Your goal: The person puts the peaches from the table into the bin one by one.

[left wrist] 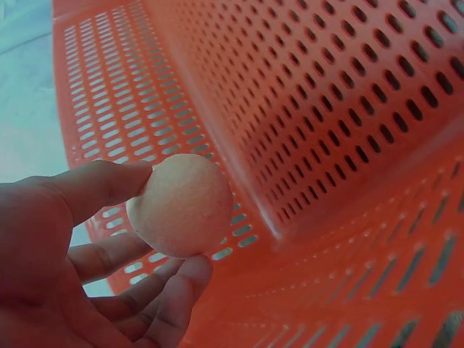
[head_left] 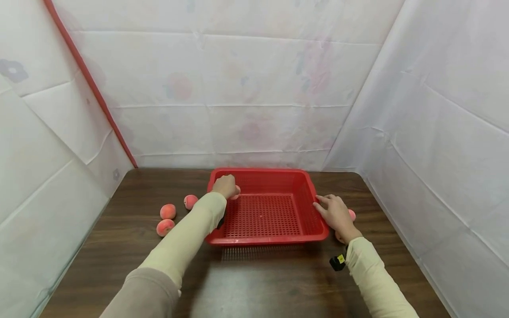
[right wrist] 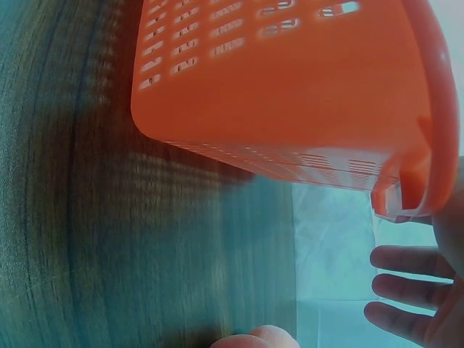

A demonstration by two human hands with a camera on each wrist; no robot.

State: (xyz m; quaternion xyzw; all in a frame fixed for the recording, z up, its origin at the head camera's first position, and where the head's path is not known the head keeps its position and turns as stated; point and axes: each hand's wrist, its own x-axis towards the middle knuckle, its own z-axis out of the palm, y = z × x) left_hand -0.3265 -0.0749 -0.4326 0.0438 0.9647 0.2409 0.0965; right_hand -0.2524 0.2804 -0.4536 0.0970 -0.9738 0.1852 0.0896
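My left hand [head_left: 226, 186] is inside the red plastic basket [head_left: 265, 240], near its left wall. It pinches a peach [left wrist: 181, 206] between thumb and fingertips, above the slotted basket floor. My right hand [head_left: 336, 214] is at the basket's right rim, touching it with the thumb and forefinger side. In the right wrist view, the other fingers [right wrist: 409, 261] stretch out straight below the rim, apart from the basket wall. The rim hides part of that hand.
Three peaches lie on the wooden table [head_left: 119, 247] left of the basket, one [head_left: 168, 211] touching another [head_left: 165, 227] and a third [head_left: 190, 202] farther back. Beside my right hand, another peach [head_left: 351, 215] is partly hidden. White patterned sheets [head_left: 254, 88] enclose the table's back and sides.
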